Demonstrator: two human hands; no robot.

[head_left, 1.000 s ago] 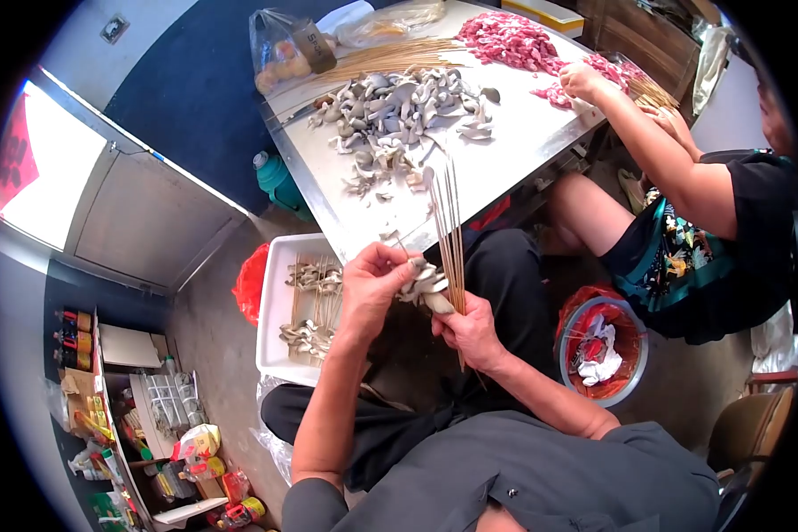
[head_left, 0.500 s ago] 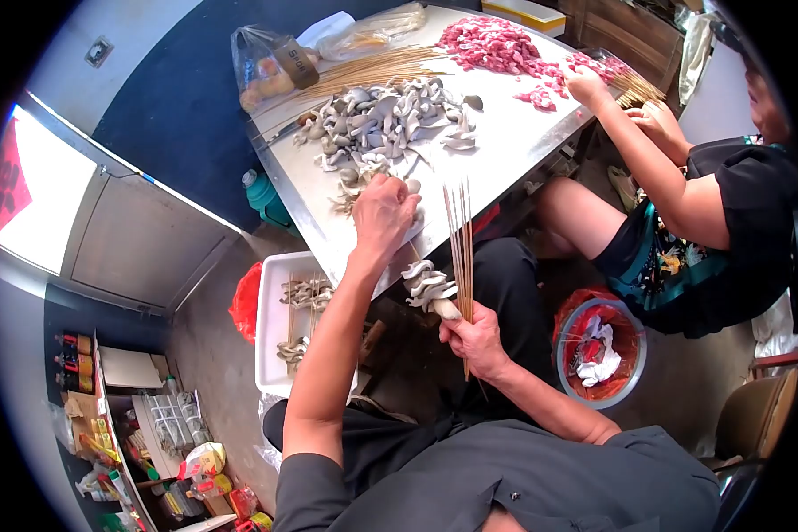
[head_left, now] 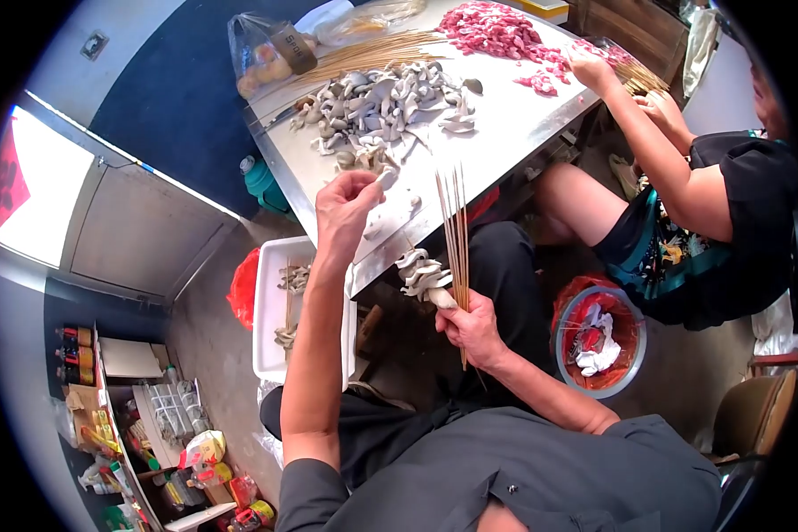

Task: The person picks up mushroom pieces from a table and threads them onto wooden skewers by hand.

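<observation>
My left hand [head_left: 348, 211] is above the table's near edge, thumb and fingers pinching a small piece of oyster mushroom [head_left: 387, 180]. My right hand [head_left: 472, 330] is wrapped round a bundle of bare bamboo skewers [head_left: 456, 235] that point up and away from me. The same hand also holds a skewer threaded with folded mushroom pieces [head_left: 421, 273]; its tip sticks out past the top piece. A large heap of grey oyster mushrooms [head_left: 381, 102] lies on the white table [head_left: 492, 124], just beyond my left hand.
Raw meat pieces [head_left: 488, 34] lie at the table's far side, where a co-worker's hands [head_left: 661, 113] work. More skewers [head_left: 363, 62] lie behind the mushrooms. A white tray [head_left: 266, 328] with mushroom skewers stands low on the left, a lined bin [head_left: 634, 350] on the right.
My left hand has come back from the mushroom heap toward me and slightly left, a mushroom piece now showing in its fingers. My right hand stays nearly in place with the skewers.
</observation>
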